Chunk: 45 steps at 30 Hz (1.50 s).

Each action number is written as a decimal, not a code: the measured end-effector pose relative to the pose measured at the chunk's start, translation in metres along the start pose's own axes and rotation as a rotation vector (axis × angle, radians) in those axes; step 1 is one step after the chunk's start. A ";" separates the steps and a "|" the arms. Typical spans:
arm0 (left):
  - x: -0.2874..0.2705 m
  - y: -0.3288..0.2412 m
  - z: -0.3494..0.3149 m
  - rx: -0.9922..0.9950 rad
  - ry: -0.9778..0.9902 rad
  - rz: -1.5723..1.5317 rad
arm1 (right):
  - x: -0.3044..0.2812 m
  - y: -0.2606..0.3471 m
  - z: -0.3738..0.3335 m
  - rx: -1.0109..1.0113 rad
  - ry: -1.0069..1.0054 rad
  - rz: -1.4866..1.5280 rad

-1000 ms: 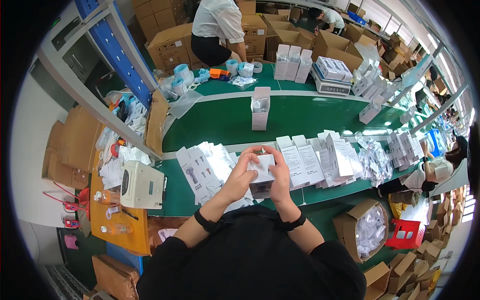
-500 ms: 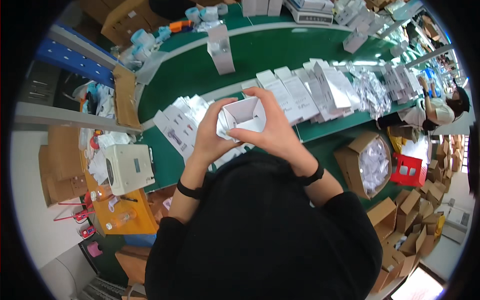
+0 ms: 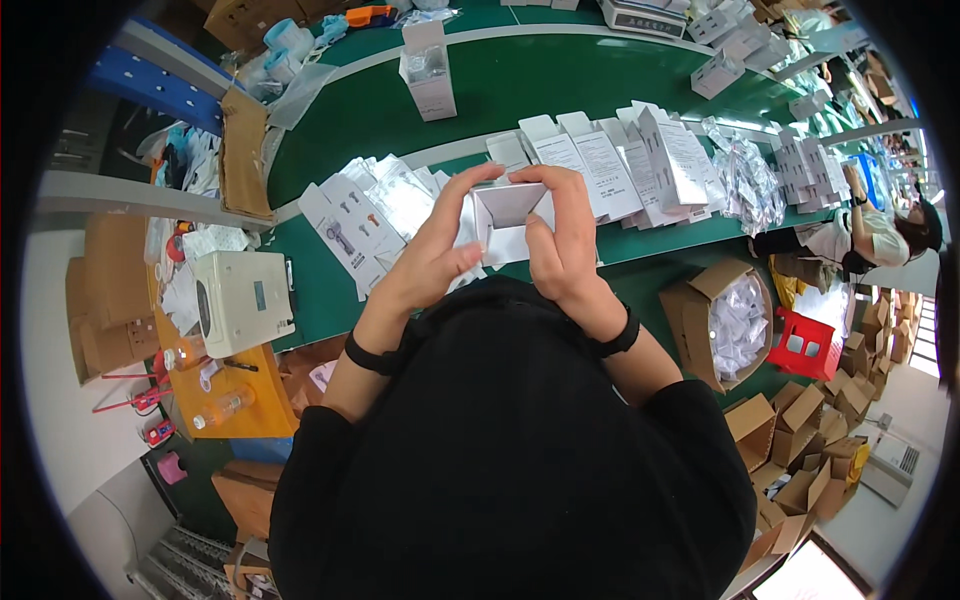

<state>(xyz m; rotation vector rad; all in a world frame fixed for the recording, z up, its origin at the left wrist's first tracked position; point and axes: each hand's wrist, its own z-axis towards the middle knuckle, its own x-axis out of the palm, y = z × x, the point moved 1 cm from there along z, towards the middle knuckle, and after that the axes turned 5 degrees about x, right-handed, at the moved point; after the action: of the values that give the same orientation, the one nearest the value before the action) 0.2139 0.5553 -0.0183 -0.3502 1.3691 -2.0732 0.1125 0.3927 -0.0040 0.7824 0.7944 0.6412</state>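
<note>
Between my two hands is a small white carton [image 3: 510, 246], its open end facing up so that I see down inside it. My left hand [image 3: 437, 250] is curled along its left side. On the other side my right hand [image 3: 567, 235] wraps round the right wall and the far edge, thumb bent against the near side. Just left of the hands lie flat printed cartons [image 3: 345, 228] and silvery packets [image 3: 400, 195]. Beyond to the right, a row of white cartons [image 3: 580, 165] leans together on the green bench [image 3: 345, 120].
An open carton [image 3: 430, 85] stands on the far bench. Clear plastic bags [image 3: 745, 185] lie to the right. Below them are a cardboard box of white packets [image 3: 700, 300] and a red plastic stool [image 3: 805, 345]. At left sits a beige machine [image 3: 245, 300]. A person [image 3: 880, 230] works far right.
The carton has shifted slightly right and tipped in my hands. My right thumb has drawn back to the right, and my left thumb now shows at the near left. My view has shifted a little.
</note>
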 end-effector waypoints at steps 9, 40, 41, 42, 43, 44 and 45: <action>-0.007 -0.034 0.009 -0.574 0.064 0.171 | 0.022 -0.001 0.006 -0.106 -0.054 -0.035; -0.098 0.127 -0.240 -0.633 0.378 1.018 | -0.072 -0.131 -0.009 0.178 -0.406 -0.841; -0.096 0.127 -0.238 -0.629 0.379 1.021 | -0.058 -0.121 -0.006 0.123 -0.285 -0.582; -0.095 0.128 -0.238 -0.625 0.382 1.048 | -0.035 -0.106 -0.009 0.197 -0.132 -0.373; -0.094 0.128 -0.239 -0.621 0.387 1.074 | -0.010 -0.090 -0.016 0.268 0.021 -0.161; -0.093 0.128 -0.239 -0.617 0.392 1.102 | 0.014 -0.084 -0.020 0.254 0.234 -0.081; -0.090 0.128 -0.239 -0.617 0.400 1.105 | 0.037 -0.083 -0.026 0.238 0.446 0.000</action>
<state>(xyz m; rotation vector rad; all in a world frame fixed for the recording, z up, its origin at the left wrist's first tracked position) 0.2014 0.7524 -0.2249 0.5240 1.8255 -0.8063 0.1287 0.3837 -0.0967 0.8672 1.2954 0.7414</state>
